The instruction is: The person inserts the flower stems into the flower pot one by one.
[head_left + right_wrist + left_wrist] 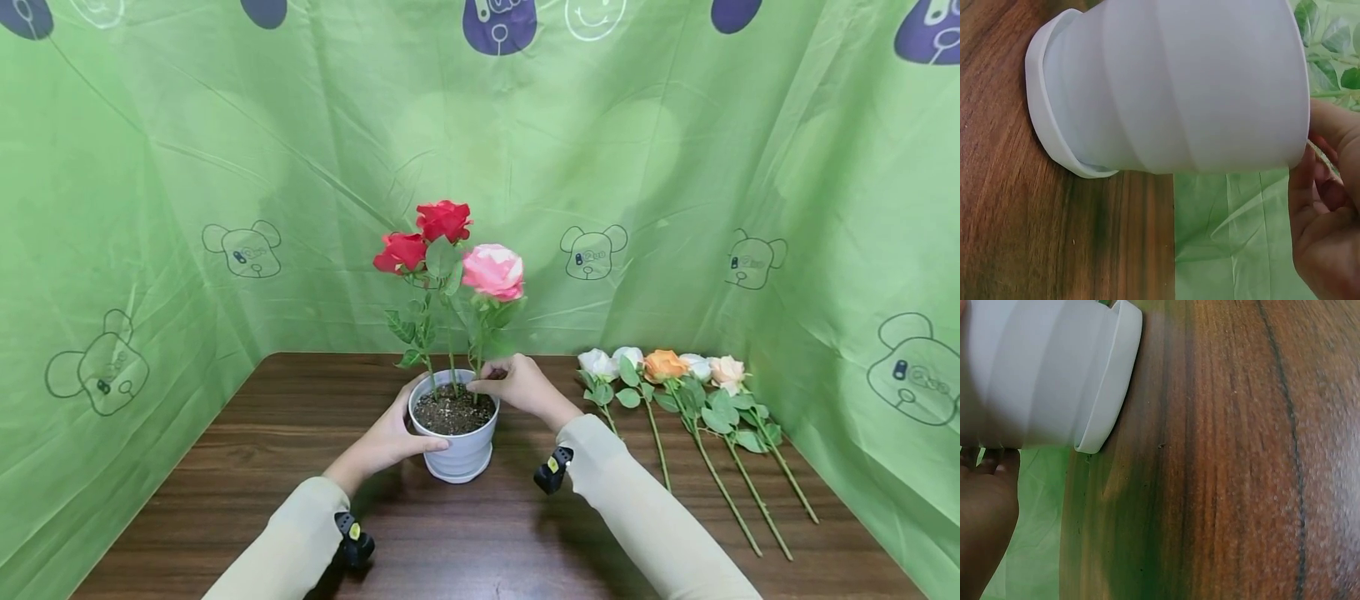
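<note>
Left sleeve (288, 533) and right sleeve (652, 508): plain cream. Left wrist camera (356, 546) and right wrist camera (551, 473): black, yellow-marked.

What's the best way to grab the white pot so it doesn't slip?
I'd grip the white pot round its wall, just under the rim, from both sides. It is round and narrows downward, so the wider top should help stop it slipping. The left hand holds it from the left. Don't come from above, because the flowers stand up there.
</note>
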Tool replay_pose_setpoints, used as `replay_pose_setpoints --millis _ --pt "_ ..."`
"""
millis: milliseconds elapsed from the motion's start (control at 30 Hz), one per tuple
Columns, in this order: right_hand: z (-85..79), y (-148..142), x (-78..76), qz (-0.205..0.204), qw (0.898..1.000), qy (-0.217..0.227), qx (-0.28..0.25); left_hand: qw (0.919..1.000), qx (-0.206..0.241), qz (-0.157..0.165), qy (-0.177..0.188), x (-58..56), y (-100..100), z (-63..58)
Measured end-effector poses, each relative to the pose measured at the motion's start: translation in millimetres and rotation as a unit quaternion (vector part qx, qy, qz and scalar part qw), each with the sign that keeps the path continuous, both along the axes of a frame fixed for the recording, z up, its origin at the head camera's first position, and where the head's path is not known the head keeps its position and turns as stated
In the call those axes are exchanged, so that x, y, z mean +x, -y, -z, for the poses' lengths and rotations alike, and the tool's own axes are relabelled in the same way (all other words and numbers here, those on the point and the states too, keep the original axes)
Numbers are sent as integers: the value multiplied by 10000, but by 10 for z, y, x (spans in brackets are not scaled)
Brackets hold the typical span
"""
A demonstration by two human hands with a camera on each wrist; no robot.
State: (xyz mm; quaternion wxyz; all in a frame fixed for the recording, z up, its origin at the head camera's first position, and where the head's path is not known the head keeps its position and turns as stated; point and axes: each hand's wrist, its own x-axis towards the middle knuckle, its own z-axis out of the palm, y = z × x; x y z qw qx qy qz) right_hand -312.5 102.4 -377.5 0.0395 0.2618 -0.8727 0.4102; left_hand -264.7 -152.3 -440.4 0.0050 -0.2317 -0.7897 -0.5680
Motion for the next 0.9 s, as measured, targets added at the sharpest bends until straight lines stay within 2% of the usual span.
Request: replay_pose_setpoints --millis 233,400,700,900 --pt "-38 -25 -14 -302 9991 -270 118 10000 0 -27 38 12 1 -20" --pt "-50 -31 -38 -524 9981 -266 182 10000 14 -24 43 10 1 -19" --pt "-71 -26 -34 -363 9988 -121 315 9999 77 8 133 9 -9 -22" --pt "-66 -32 -26 -392 9988 -143 267 9999 34 -27 105 1 -6 -9"
